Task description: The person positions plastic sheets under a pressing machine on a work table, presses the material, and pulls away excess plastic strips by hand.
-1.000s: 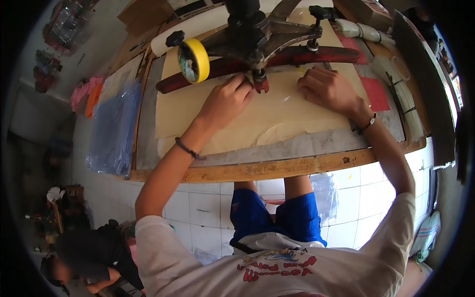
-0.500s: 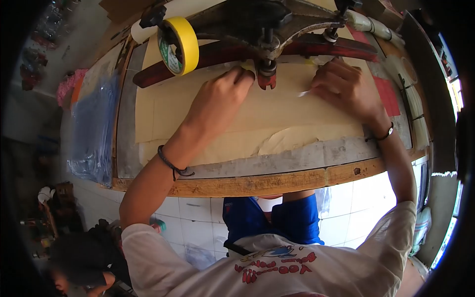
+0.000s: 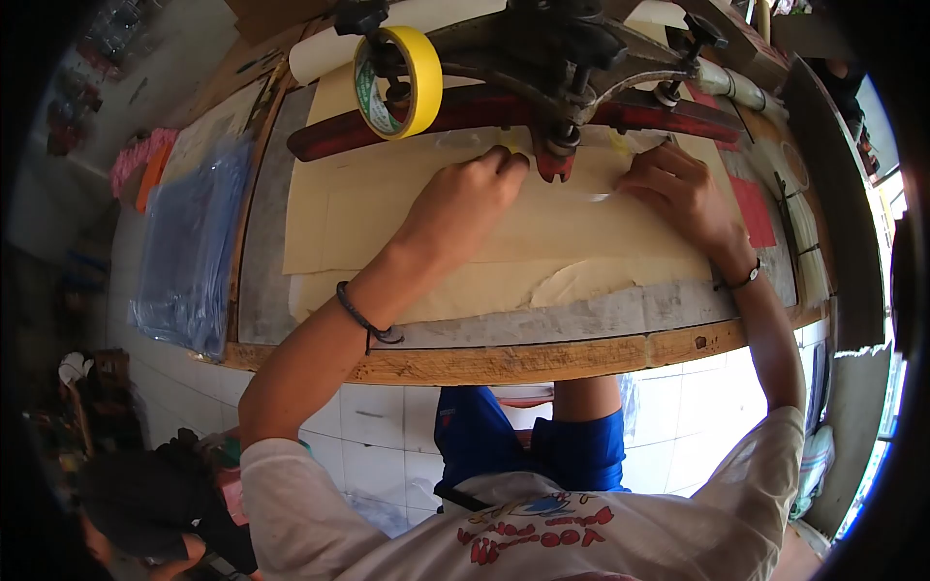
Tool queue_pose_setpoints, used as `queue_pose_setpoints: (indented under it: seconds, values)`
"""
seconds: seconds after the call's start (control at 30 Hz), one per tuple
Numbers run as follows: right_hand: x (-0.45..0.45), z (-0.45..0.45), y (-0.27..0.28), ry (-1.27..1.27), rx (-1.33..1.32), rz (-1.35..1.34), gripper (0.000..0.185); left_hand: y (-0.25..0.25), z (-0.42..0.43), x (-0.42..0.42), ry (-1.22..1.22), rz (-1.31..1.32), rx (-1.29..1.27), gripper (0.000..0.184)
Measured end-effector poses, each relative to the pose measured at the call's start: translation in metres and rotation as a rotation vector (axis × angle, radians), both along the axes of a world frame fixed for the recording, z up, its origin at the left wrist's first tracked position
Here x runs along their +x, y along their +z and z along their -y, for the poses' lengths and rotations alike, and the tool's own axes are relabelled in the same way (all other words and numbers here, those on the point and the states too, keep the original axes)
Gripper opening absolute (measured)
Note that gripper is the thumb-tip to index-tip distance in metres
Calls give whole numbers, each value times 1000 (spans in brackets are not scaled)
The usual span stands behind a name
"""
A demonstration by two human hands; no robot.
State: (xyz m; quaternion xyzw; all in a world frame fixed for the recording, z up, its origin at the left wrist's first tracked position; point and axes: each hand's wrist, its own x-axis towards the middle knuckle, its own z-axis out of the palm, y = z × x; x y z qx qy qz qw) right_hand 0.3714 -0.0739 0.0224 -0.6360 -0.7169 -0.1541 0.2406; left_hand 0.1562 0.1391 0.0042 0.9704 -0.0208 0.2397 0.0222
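Observation:
My left hand is closed with its fingertips pinched, just left of the forked end of the red press bar. What it pinches is hidden. To the right of the fork, my right hand is closed too, its fingers on a thin clear plastic piece whose shiny edge shows between the hands. Both hands rest low over a tan paper sheet with a torn front edge. Above them stands a dark metal clamp frame with screw knobs. A yellow tape roll hangs from its left knob.
Clear plastic sleeves are stacked left of the grey board, beyond its wooden edge. On the right lie a red sheet and plastic-wrapped bundles. Another person is low at the lower left.
The view has shifted slightly, so the bench and clamp sit farther right in it. Both hands stay closed near the red bar, and the clear piece's edge shows more plainly.

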Motion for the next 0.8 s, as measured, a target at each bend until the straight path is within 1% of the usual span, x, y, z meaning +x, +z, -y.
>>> queue_pose_setpoints:
  seconds: [0.1,0.3,0.4,0.5,0.6,0.7,0.8]
  values:
    - [-2,-1,3,-4,-23,24,6,0,2,-1,14,6,-144,11]
    - [-3,-2,-1,-200,42,25,7,0,2,0,22,-2,-141,11]
    - [-5,-1,9,-110,48,94,10,-1,2,1,34,-10,-140,10]
    - [-2,-1,3,-83,60,63,14,1,0,2,-2,-4,-23,21]
    - [-1,0,0,-97,52,61,15,3,2,1,-4,3,-68,22]
    - [-1,0,3,-109,106,115,16,4,2,1,17,-8,-121,22]
    - [-2,3,6,-93,113,151,16,4,3,1,21,-1,-117,20]
